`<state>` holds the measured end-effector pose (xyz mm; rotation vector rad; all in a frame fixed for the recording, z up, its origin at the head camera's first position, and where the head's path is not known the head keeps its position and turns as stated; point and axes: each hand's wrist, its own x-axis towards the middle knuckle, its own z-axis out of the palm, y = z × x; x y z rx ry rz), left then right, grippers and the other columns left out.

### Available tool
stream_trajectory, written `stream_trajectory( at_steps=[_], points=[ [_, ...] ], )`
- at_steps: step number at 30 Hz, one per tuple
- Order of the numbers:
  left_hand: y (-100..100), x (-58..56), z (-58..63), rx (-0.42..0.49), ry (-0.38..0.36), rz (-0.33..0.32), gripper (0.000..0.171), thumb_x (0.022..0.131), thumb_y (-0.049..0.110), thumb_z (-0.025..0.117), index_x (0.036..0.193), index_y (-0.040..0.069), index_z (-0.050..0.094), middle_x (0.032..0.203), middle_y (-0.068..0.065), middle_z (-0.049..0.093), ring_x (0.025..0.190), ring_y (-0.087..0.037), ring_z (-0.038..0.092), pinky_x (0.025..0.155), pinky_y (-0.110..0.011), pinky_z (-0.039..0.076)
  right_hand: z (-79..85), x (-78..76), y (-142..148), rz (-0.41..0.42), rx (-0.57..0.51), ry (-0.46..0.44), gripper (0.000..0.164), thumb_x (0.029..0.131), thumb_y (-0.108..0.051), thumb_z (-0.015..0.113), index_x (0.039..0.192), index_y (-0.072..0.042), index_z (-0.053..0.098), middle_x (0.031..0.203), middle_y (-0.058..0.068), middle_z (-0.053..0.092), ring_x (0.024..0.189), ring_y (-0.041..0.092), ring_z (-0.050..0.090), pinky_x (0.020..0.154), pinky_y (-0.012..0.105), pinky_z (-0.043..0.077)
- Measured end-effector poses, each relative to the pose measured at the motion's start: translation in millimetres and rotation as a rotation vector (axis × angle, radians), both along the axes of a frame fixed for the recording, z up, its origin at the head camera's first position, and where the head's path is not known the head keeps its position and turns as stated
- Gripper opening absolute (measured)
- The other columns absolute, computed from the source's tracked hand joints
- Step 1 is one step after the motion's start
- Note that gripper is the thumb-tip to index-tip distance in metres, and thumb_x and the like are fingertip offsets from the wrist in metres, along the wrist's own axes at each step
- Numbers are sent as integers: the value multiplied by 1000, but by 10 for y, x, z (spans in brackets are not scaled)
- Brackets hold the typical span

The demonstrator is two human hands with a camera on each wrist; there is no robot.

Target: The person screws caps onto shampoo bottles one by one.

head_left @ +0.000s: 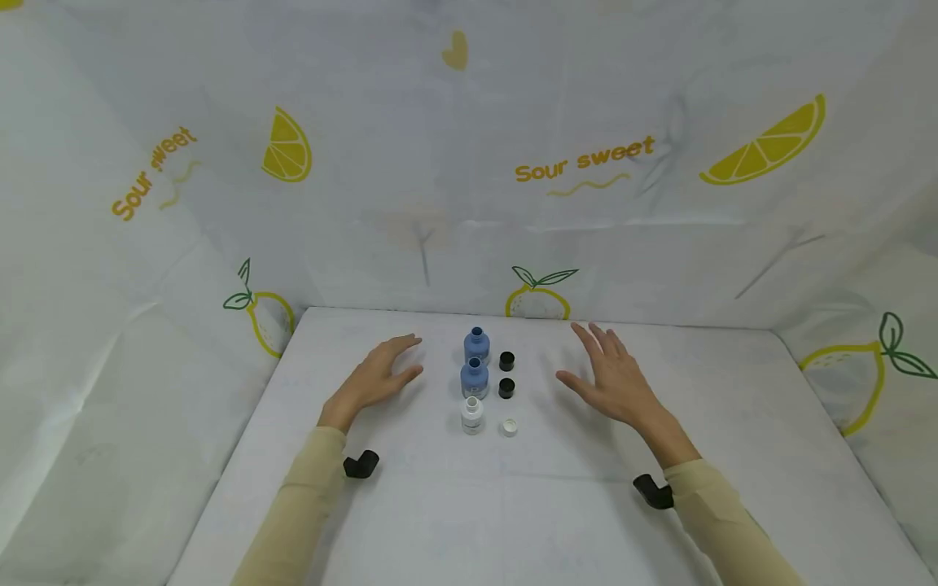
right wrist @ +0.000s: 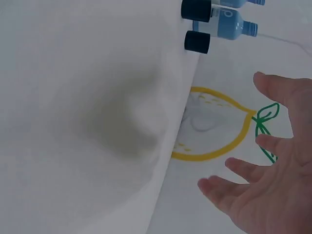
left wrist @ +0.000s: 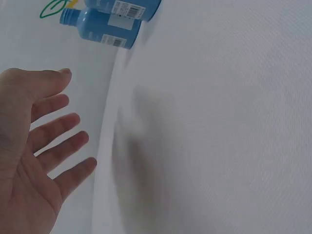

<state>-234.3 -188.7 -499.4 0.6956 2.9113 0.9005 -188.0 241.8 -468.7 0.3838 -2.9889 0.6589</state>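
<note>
Three small uncapped bottles stand in a column at the table's middle: a blue bottle (head_left: 476, 343) at the back, a second blue bottle (head_left: 474, 377), and a white bottle (head_left: 472, 413) in front. To the right of each lies its cap: a black cap (head_left: 506, 360), another black cap (head_left: 506, 387), and a white cap (head_left: 509, 426). My left hand (head_left: 384, 373) is spread open, left of the bottles and holding nothing. My right hand (head_left: 608, 370) is open too, right of the caps. The left wrist view has my left hand (left wrist: 36, 141) and the blue bottles (left wrist: 105, 34). The right wrist view has my right hand (right wrist: 263, 187) and the black caps (right wrist: 197, 42).
A white cloth covers the table (head_left: 513, 521). Cloth walls printed with lemons (head_left: 537, 303) and "Sour sweet" close in the back and both sides. Black wrist mounts (head_left: 361, 464) sit on my cream sleeves.
</note>
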Motion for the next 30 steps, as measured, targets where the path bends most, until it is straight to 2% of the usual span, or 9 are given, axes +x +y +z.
stream_trajectory(
  at_steps=[4, 6, 10, 18, 22, 24, 26, 28, 30],
  points=[
    [89, -122, -145, 213, -37, -61, 50, 106, 15, 71, 151, -4, 57, 155, -25, 61, 144, -46, 60, 121, -60, 53, -55, -74, -91, 41, -199, -51, 79, 105, -34, 72, 168, -6, 34, 167, 32, 41, 150, 57, 45, 120, 76, 45],
    [164, -186, -210, 264, -74, -68, 49, 106, 12, 71, 150, -4, 57, 153, -24, 63, 140, -44, 64, 118, -55, 57, -96, -127, -141, 47, -297, -80, 72, 104, -26, 73, 164, -3, 40, 162, 32, 49, 145, 54, 54, 118, 70, 51],
    [345, -313, -291, 325, -183, -85, 49, 105, 7, 71, 151, -2, 57, 153, -22, 64, 141, -40, 64, 119, -48, 57, -229, -238, -243, 39, -431, -145, 56, 104, -17, 73, 153, 0, 52, 149, 30, 62, 136, 50, 65, 114, 61, 58],
    [659, -476, -361, 418, -264, -151, 57, 100, -5, 73, 153, -4, 53, 154, -25, 61, 146, -40, 60, 122, -42, 55, -507, -369, -430, 29, -546, -189, 40, 99, -5, 76, 136, 5, 65, 130, 28, 73, 120, 45, 75, 102, 49, 67],
    [781, -530, -395, 412, -279, -162, 59, 101, -5, 70, 156, -4, 50, 157, -26, 58, 146, -42, 59, 122, -43, 54, -573, -412, -468, 20, -615, -214, 37, 98, -2, 75, 132, 8, 66, 125, 29, 74, 115, 43, 76, 94, 31, 67],
    [819, -549, -409, 410, -285, -161, 59, 101, -4, 70, 156, -3, 50, 158, -25, 58, 146, -42, 60, 123, -45, 54, -587, -420, -474, 20, -634, -223, 36, 98, -1, 75, 132, 9, 66, 125, 30, 74, 114, 43, 76, 90, 20, 63],
    [843, -568, -431, 412, -295, -156, 60, 100, -4, 72, 156, -1, 51, 157, -24, 58, 147, -41, 60, 124, -45, 53, -603, -430, -471, 19, -635, -222, 36, 97, 0, 75, 131, 9, 67, 124, 30, 74, 113, 41, 76, 87, 14, 60],
    [860, -577, -438, 415, -299, -154, 61, 99, -5, 73, 156, -1, 51, 156, -23, 59, 146, -41, 60, 124, -45, 53, -616, -441, -469, 23, -630, -219, 35, 97, 0, 75, 130, 9, 67, 123, 30, 75, 111, 40, 76, 86, 14, 60],
    [877, -584, -439, 418, -294, -152, 62, 98, -6, 74, 155, -1, 51, 154, -23, 60, 146, -41, 60, 124, -46, 53, -626, -458, -469, 25, -613, -222, 34, 98, -1, 76, 130, 7, 68, 123, 28, 75, 111, 38, 76, 89, 18, 62]
  ],
)
